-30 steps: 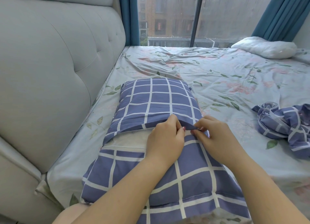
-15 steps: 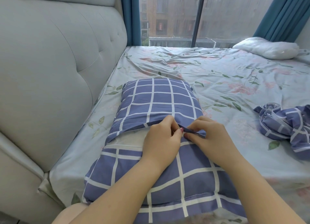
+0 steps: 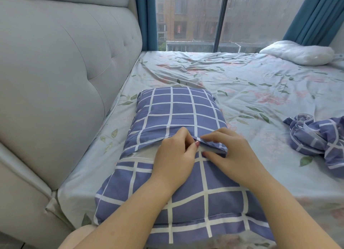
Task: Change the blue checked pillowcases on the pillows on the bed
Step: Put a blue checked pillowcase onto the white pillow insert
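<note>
The blue checked pillowcase [image 3: 175,114] is lying lengthwise on the bed [image 3: 242,92], filling the middle of the view and running down toward 6 o'clock, close beside the headboard. Its overlapping flap is gaping across the middle, and a strip of the white pillow [image 3: 143,153] inside is showing at about 8 o'clock from the hands. The left hand [image 3: 175,159] is resting on the near half of the case, its grip pinched together on the hem of the flap. The right hand [image 3: 229,153] is touching it just at 3 o'clock, fingers lying over the flap and thumb under it, so its grip is clamped on the same hem. Farther out, a crumpled pillowcase [image 3: 320,137] of the same check is sitting on the floral sheet at 3 o'clock, well apart. A bare white pillow [image 3: 297,53] is lying at 1 o'clock by the bed's far edge. The padded grey headboard [image 3: 65,71] is standing at 9 o'clock, and a window [image 3: 191,17] with teal curtains [image 3: 312,15] is spanning 12 o'clock.
</note>
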{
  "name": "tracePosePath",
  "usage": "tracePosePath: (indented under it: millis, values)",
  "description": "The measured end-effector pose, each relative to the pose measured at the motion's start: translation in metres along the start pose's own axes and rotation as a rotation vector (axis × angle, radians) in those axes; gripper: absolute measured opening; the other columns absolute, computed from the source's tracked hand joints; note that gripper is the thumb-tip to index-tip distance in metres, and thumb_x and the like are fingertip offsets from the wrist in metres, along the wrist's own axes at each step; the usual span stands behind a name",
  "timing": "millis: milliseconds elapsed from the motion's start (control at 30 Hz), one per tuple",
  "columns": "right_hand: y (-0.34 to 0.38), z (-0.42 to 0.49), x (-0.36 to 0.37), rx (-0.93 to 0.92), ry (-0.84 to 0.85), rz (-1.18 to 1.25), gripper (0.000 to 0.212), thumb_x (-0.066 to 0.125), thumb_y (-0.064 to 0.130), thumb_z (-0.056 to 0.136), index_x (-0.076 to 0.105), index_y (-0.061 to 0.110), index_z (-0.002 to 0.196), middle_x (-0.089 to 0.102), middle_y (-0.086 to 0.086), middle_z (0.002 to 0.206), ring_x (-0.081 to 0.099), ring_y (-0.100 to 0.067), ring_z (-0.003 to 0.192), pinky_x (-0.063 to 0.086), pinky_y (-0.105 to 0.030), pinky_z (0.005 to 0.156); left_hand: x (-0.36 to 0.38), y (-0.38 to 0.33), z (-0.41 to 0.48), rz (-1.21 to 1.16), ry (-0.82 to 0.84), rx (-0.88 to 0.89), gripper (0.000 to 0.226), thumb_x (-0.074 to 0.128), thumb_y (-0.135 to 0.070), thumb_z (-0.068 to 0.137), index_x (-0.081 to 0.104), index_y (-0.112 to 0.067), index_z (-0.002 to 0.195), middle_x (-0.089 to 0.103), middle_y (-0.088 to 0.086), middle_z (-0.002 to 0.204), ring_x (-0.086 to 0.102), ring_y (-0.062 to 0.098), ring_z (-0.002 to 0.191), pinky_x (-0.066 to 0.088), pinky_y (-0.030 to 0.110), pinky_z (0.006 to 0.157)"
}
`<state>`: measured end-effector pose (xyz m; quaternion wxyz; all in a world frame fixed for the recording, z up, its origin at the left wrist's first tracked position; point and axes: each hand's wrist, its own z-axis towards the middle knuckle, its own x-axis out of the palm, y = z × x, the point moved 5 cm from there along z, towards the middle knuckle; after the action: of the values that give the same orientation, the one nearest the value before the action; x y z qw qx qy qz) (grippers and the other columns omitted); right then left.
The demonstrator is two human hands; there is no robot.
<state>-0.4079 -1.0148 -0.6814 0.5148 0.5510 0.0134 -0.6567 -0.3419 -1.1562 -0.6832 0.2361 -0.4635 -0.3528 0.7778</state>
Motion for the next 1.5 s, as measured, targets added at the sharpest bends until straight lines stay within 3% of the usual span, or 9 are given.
tracePosePath:
  millis: [167, 367, 533, 633, 733, 867, 1033, 1333, 1500]
  values:
    - [-0.001, 0.006, 0.005, -0.003, -0.055, 0.001, 0.006, 0.075, 0.017, 0.084, 0.073, 0.023, 0.085, 0.063, 0.011, 0.088, 0.058, -0.014, 0.088, 0.049, -0.032, 0.079, 0.0, 0.005, -0.001, 0.005, -0.007, 0.001, 0.02, 0.06, -0.023, 0.095, 0.052, -0.018, 0.077, 0.059, -0.004, 0.067, 0.056, 0.016, 0.068, 0.049, 0.045, 0.067]
    - [-0.001, 0.006, -0.004, -0.055, -0.048, -0.127, 0.013, 0.075, 0.015, 0.083, 0.066, 0.025, 0.08, 0.06, 0.014, 0.083, 0.056, -0.017, 0.082, 0.049, -0.039, 0.074, -0.006, 0.009, 0.002, 0.031, 0.019, -0.04, 0.021, 0.059, -0.028, 0.096, 0.053, -0.019, 0.079, 0.058, -0.005, 0.068, 0.056, 0.016, 0.069, 0.05, 0.043, 0.069]
    - [-0.007, 0.004, -0.008, 0.026, -0.031, -0.016, 0.023, 0.075, 0.014, 0.083, 0.065, 0.034, 0.079, 0.061, 0.018, 0.084, 0.057, -0.004, 0.086, 0.046, -0.025, 0.076, -0.01, 0.009, -0.001, 0.017, -0.004, -0.035, 0.021, 0.058, -0.027, 0.097, 0.054, -0.016, 0.08, 0.059, -0.004, 0.069, 0.056, 0.013, 0.069, 0.05, 0.04, 0.068]
    - [0.003, 0.003, -0.001, 0.01, -0.03, 0.05, 0.019, 0.076, 0.018, 0.083, 0.071, 0.032, 0.094, 0.063, 0.016, 0.093, 0.058, -0.003, 0.093, 0.043, -0.015, 0.081, -0.012, 0.009, -0.002, 0.018, -0.015, -0.013, 0.021, 0.059, -0.025, 0.097, 0.052, -0.017, 0.079, 0.058, -0.005, 0.067, 0.055, 0.012, 0.066, 0.048, 0.037, 0.065]
    - [0.013, 0.004, 0.01, -0.006, -0.021, 0.061, 0.023, 0.076, 0.022, 0.083, 0.073, 0.028, 0.105, 0.062, 0.012, 0.096, 0.058, -0.008, 0.095, 0.045, -0.021, 0.084, -0.013, 0.009, -0.002, 0.011, -0.003, 0.01, 0.021, 0.06, -0.023, 0.096, 0.052, -0.016, 0.079, 0.057, -0.004, 0.065, 0.054, 0.013, 0.066, 0.045, 0.034, 0.064]
    - [0.017, 0.009, 0.016, -0.022, -0.074, 0.008, 0.002, 0.075, 0.017, 0.085, 0.074, 0.018, 0.087, 0.062, 0.008, 0.087, 0.058, -0.015, 0.086, 0.049, -0.034, 0.078, -0.015, 0.011, -0.003, 0.012, -0.006, 0.009, 0.021, 0.061, -0.023, 0.096, 0.052, -0.016, 0.078, 0.058, -0.003, 0.066, 0.054, 0.014, 0.066, 0.046, 0.039, 0.067]
    - [0.015, 0.013, 0.012, -0.017, -0.026, -0.05, 0.004, 0.072, 0.019, 0.087, 0.069, 0.019, 0.084, 0.062, 0.011, 0.085, 0.057, -0.013, 0.086, 0.05, -0.035, 0.078, -0.018, 0.015, -0.004, 0.049, -0.021, -0.025, 0.022, 0.059, -0.028, 0.097, 0.05, -0.019, 0.078, 0.059, -0.004, 0.068, 0.056, 0.018, 0.071, 0.049, 0.045, 0.069]
    - [0.016, 0.01, 0.007, 0.032, 0.003, 0.091, 0.017, 0.077, 0.023, 0.082, 0.072, 0.032, 0.095, 0.064, 0.018, 0.095, 0.059, -0.001, 0.095, 0.044, -0.015, 0.083, -0.032, 0.016, -0.005, 0.044, -0.066, -0.015, 0.021, 0.058, -0.027, 0.097, 0.051, -0.017, 0.079, 0.057, -0.006, 0.067, 0.055, 0.014, 0.067, 0.049, 0.045, 0.067]
    - [0.033, 0.018, 0.03, 0.023, 0.02, 0.105, 0.016, 0.077, 0.027, 0.082, 0.076, 0.025, 0.097, 0.065, 0.014, 0.091, 0.06, -0.004, 0.089, 0.046, -0.016, 0.079, -0.034, 0.019, -0.006, 0.035, -0.064, -0.015, 0.021, 0.059, -0.024, 0.096, 0.05, -0.017, 0.078, 0.056, -0.006, 0.065, 0.056, 0.017, 0.067, 0.049, 0.046, 0.067]
